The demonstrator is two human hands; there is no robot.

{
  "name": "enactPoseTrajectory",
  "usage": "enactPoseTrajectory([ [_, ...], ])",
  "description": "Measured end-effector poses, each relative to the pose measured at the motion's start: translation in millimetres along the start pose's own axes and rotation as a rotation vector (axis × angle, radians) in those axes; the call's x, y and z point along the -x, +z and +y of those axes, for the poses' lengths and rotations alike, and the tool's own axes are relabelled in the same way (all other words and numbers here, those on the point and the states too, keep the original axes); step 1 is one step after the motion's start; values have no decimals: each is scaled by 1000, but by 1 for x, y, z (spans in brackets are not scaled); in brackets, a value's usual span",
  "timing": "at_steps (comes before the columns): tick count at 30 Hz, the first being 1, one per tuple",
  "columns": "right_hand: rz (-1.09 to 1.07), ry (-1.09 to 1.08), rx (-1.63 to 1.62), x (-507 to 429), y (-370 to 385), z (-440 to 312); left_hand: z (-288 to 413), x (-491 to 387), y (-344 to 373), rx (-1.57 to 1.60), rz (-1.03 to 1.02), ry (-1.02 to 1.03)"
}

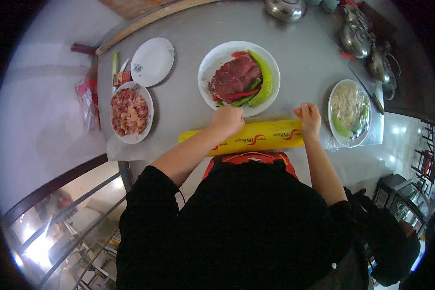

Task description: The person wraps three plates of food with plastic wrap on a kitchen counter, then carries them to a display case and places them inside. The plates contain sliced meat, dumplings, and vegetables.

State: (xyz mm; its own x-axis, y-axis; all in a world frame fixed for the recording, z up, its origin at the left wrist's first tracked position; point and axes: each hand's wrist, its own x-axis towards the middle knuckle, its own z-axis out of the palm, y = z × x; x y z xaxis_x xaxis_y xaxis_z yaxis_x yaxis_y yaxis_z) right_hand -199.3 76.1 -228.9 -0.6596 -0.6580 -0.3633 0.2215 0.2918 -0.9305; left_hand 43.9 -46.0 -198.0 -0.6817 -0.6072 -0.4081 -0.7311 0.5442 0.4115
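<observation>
A yellow roll of plastic cling film (257, 137) lies along the table's near edge, in front of my body. My left hand (229, 121) is curled above the roll's middle, near the rim of a white plate (206, 69). That plate holds a slab of raw red meat (235, 78), a long green pepper (266, 79) and red and green pepper pieces. At the roll's right end, my right hand (309, 117) has its fingers curled together. Thin clear film seems to run between the hands, but whether the fingers pinch it is hard to tell.
On the left stand a plate of cut raw meat (129, 114) and a bare white plate (153, 61). At right are a film-covered plate (349, 112) with pale food and green pepper, and a knife (377, 103). Metal kettles (357, 40) stand at the back right.
</observation>
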Motion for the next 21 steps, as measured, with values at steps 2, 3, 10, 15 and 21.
enactPoseTrajectory([
  [2,5,-7,3,1,-1,1,-2,-3,4,53,36,-63],
  [3,12,-8,-4,1,-1,2,-2,-5,7,70,41,-105],
  [10,17,-31,47,5,-3,2,-9,2,16,231,108,53],
  [15,26,-26,75,7,-4,3,-30,13,4,102,-75,284],
  [21,23,-32,21,9,-3,3,-49,33,-9,66,-113,139],
])
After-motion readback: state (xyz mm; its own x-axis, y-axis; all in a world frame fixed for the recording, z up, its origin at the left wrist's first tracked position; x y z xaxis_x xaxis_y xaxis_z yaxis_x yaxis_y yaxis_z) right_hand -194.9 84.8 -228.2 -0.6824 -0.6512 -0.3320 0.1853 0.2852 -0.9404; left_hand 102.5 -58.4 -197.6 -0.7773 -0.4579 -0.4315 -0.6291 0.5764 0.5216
